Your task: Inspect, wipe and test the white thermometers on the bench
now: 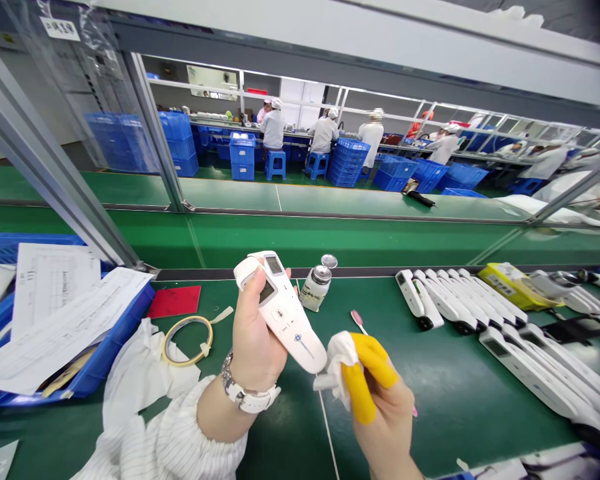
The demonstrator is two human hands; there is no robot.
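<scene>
My left hand (260, 333) is wrapped round a white handheld device (293, 320) that has two small dark screens, buttons and a blue logo. The device is tilted, its narrow end pointing down to the right. Yellow finger cots cover fingertips of my right hand (380, 393), which pinches a crumpled white cloth (341, 360) close beside that narrow end; whether they touch I cannot tell. Behind the device stands a small bottle (316, 288) with a metal top and its lid flipped up. A pink-headed brush (359, 320) lies partly hidden behind my right hand.
Rows of similar white devices (460, 300) lie at the right, near a yellow bin (513, 287). To the left are a tape roll (187, 340), white cloth (135, 373), a red card (174, 302) and a blue crate (105, 353) with papers. Metal posts frame the bench; people work beyond.
</scene>
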